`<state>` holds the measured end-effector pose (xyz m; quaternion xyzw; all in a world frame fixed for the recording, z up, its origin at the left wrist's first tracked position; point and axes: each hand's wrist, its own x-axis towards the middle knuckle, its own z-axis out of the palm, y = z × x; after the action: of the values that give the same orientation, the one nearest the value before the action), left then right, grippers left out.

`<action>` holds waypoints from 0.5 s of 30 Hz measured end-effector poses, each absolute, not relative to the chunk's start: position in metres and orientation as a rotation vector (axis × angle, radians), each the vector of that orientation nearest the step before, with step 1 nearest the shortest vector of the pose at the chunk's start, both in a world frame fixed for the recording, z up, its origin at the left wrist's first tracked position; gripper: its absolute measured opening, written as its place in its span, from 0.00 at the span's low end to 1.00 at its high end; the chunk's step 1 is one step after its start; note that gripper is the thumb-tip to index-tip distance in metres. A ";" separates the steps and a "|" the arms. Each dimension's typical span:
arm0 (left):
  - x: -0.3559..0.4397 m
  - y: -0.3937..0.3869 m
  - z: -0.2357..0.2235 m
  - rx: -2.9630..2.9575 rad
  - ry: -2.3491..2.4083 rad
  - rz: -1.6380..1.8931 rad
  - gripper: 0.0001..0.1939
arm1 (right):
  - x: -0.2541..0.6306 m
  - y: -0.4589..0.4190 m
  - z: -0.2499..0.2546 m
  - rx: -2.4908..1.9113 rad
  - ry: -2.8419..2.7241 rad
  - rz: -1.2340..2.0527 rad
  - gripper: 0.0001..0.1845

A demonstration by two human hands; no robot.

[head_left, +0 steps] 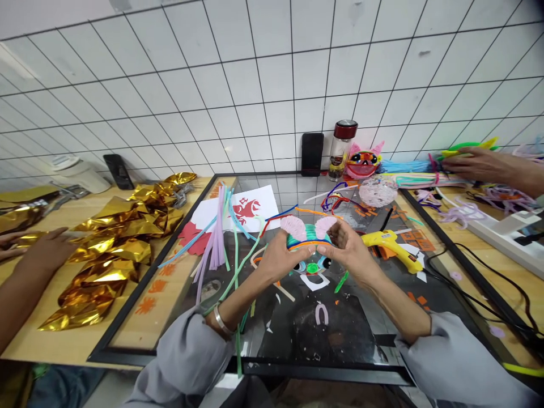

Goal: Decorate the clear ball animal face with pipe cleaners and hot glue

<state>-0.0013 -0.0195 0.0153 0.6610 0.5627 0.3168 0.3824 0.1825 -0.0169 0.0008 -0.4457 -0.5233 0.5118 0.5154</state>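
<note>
Between my two hands is a small animal-head craft (312,232) with pink ears, a green striped top, large eyes and a green nose. My left hand (283,254) grips its left side, and my right hand (343,245) grips the right side, thumbs pressed on the front near an orange-and-blue band. Most of my other fingers are hidden behind the craft. Just below lie a white paper cutout (315,283) and a green pipe cleaner piece (341,281). Right of my right hand rests a yellow glue gun (397,249).
Lilac pipe cleaners (216,238) lie left on white paper with a red cutout (246,209). A jar (340,150), a phone (312,154) and a pink cat-like craft (364,162) stand by the wall. Gold foil pieces (106,249) and other people's hands are at both sides. Black cables (471,289) trail right.
</note>
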 end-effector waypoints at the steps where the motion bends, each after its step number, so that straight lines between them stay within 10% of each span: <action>1: -0.001 -0.020 0.016 1.684 1.435 0.798 0.31 | 0.182 -0.017 0.001 -1.058 -1.253 1.237 0.34; 15: -0.006 -0.016 0.014 1.716 1.238 0.846 0.31 | 0.186 -0.019 0.000 -1.091 -1.181 1.310 0.34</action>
<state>-0.0064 -0.0160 0.0135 0.6841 0.4936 0.3370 0.4181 0.1860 -0.0185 0.0002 -0.4528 -0.4903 0.5439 0.5086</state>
